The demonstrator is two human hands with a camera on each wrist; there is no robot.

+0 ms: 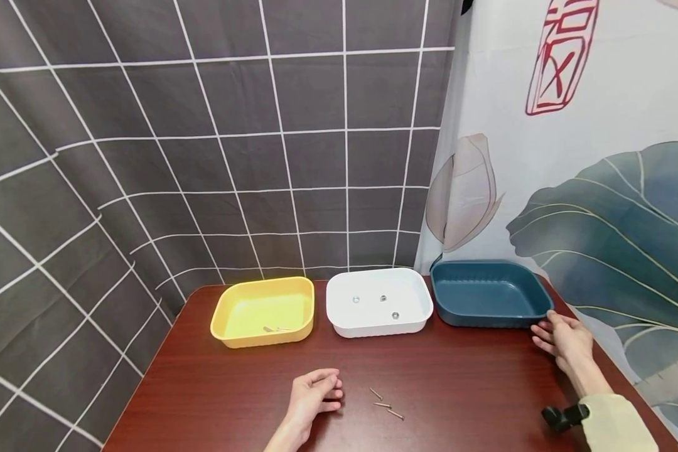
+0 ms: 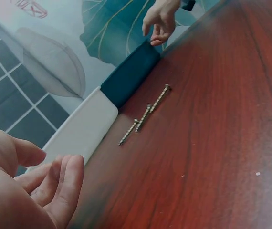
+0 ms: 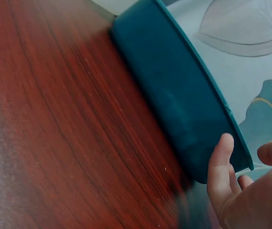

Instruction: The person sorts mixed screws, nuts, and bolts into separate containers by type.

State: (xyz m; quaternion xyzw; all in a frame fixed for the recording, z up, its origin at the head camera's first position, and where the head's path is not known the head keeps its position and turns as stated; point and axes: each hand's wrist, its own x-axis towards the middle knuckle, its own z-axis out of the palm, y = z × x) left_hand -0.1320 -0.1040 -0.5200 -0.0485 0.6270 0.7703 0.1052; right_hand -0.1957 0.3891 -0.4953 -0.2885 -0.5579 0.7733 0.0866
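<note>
My right hand (image 1: 565, 339) is at the near right corner of a dark blue plastic bin (image 1: 480, 319). In the right wrist view its fingers (image 3: 219, 162) are against the bin's outer wall, and the thumb stands off beyond the rim. My left hand (image 1: 313, 402) hovers over the table with loosely bent fingers and nothing in them. To its right, three screws (image 1: 382, 405) lie loose on the wood; the left wrist view shows their threads. A white bin (image 1: 380, 329) holds three small metal nuts (image 1: 395, 316).
A yellow bin (image 1: 260, 342) stands left of the white one, with a few thin small pieces (image 1: 268, 329) inside. All three bins line the back edge of the reddish-brown table (image 1: 231, 402). Grey checked cloth (image 1: 316, 157) and a printed curtain (image 1: 503, 94) hang behind.
</note>
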